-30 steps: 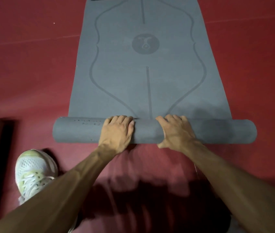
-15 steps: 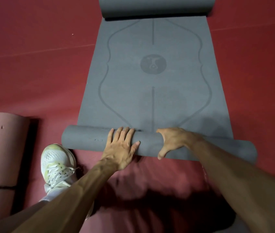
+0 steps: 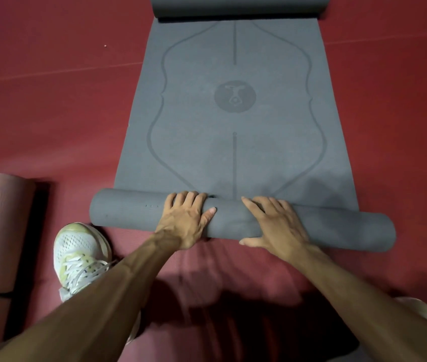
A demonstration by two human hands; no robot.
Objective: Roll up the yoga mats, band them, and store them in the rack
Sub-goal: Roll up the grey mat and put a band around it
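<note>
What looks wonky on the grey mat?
The grey roll under the left hand and right hand lies crooked. Its left end sits farther up the grey mat than its right end, so it slants across the centre line. The mat's far end is also curled into a roll.
</note>
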